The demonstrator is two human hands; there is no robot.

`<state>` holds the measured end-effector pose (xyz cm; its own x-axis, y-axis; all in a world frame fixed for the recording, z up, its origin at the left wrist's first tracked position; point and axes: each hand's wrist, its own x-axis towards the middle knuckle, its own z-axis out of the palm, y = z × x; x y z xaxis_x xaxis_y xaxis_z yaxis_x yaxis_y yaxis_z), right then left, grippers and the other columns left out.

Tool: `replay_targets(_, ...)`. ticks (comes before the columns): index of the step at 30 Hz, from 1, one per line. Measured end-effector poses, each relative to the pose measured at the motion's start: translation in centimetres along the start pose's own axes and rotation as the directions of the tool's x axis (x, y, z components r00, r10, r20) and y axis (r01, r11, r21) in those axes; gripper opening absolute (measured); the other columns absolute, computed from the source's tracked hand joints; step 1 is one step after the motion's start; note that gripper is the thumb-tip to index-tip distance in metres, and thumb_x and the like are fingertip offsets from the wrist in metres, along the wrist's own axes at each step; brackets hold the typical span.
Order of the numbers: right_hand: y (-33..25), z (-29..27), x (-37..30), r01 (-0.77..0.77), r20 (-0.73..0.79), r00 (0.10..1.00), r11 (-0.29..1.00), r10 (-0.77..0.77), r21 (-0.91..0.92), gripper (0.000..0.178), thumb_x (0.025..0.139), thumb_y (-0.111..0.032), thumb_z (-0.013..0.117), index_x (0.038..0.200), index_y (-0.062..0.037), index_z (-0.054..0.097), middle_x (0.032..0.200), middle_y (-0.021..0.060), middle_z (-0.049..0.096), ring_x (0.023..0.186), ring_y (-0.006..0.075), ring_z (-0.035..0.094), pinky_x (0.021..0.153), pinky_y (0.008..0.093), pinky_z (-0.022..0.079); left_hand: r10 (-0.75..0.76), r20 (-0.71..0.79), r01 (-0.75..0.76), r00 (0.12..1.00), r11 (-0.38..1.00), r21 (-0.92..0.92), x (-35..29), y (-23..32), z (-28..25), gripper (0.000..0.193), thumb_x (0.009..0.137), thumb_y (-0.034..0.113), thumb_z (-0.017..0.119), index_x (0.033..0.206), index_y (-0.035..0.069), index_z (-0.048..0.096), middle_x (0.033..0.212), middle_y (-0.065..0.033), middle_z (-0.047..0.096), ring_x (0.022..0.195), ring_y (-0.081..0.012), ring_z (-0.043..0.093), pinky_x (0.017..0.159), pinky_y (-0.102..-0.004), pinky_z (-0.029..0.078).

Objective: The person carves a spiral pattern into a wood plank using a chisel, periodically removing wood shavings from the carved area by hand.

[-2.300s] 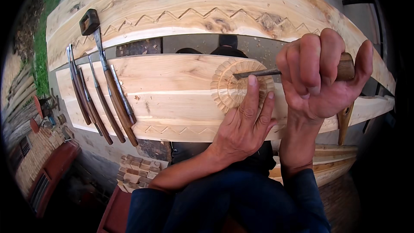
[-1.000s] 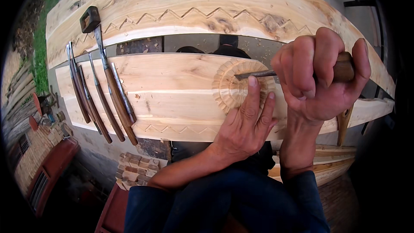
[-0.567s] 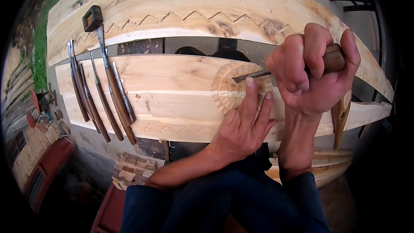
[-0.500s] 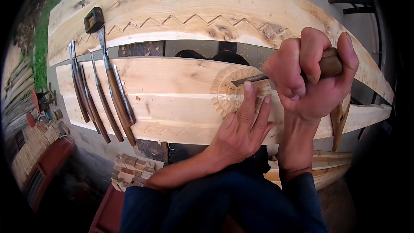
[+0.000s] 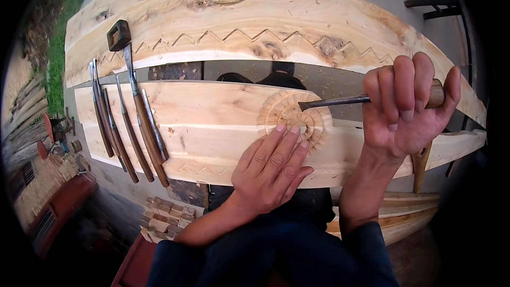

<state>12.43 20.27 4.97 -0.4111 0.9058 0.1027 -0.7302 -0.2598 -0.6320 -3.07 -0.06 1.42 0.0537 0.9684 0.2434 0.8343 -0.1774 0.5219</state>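
Note:
My right hand (image 5: 405, 106) is closed round the wooden handle of a carving chisel (image 5: 337, 101). Its steel shaft points left, with the tip at the middle of a round carved rosette (image 5: 272, 110). The rosette, cut in rings with radiating petals, sits toward the right of a long pale wooden board (image 5: 212, 106). My left hand (image 5: 273, 167) lies flat on the board, fingers stretched out and fingertips on the rosette's lower part. It holds nothing. Whether the chisel tip presses into the wood I cannot tell.
Several wood-handled carving tools (image 5: 127, 127) lie across the board's left part. A square-headed adze (image 5: 119, 36) lies among them, its head over the farther board (image 5: 175, 21), carved with zigzags and a spiral. Wood blocks (image 5: 166, 218) are stacked at lower left.
My right hand has moved right and slightly down, showing more chisel shaft, and the tip has shifted right. My left hand has moved left and now lies flatter.

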Motion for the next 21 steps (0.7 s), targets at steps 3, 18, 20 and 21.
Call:
replay_targets(3,0.2,-0.3,0.1,-0.014,0.039,0.999,1.0,0.014,0.006,0.064,0.118,-0.056,0.036,0.067,-0.0179,0.043,0.054,-0.0021,0.045,0.037,0.0095,0.033,0.042,0.0251,0.027,-0.047,0.119,0.035,0.992,0.994,0.106,1.5,-0.4,-0.6,0.054,0.099,0.042,0.082,0.139,0.007,0.074,0.142,-0.0151,0.075,0.138,-0.0401,0.067,0.112,-0.0523,0.054)
replay_targets(18,2.9,0.7,0.6,-0.155,0.182,0.974,0.984,0.137,0.086,0.075,0.116,-0.069,0.027,0.064,-0.0163,0.042,0.054,0.0031,0.051,0.037,0.0102,0.035,0.038,0.0252,0.025,-0.058,-0.106,0.046,0.993,0.992,-0.117,-1.0,0.4,0.3,0.021,0.086,0.013,0.089,0.104,0.006,0.081,0.107,-0.009,0.081,0.098,-0.0305,0.077,0.087,-0.0425,0.062)
replay_targets(20,3.0,0.7,0.6,-0.168,0.172,0.973,0.981,0.151,0.092,0.075,0.116,-0.069,0.027,0.064,-0.0163,0.042,0.054,0.0034,0.052,0.037,0.0102,0.036,0.038,0.0251,0.025,-0.055,-0.121,0.042,0.991,0.993,-0.106,-1.0,0.4,0.6,0.021,0.086,0.013,0.089,0.104,0.006,0.081,0.11,-0.0094,0.081,0.098,-0.0303,0.077,0.086,-0.0415,0.062)
replay_targets(21,3.0,0.6,0.6,-0.164,0.185,0.972,0.983,0.146,0.083,0.075,0.116,-0.069,0.026,0.064,-0.0162,0.042,0.055,0.0033,0.052,0.037,0.0102,0.036,0.038,0.0251,0.026,-0.038,-0.121,0.028,0.992,0.996,-0.084,-1.1,0.4,0.7,0.022,0.086,0.014,0.089,0.104,0.007,0.081,0.114,-0.0104,0.081,0.099,-0.0303,0.077,0.086,-0.0404,0.061)
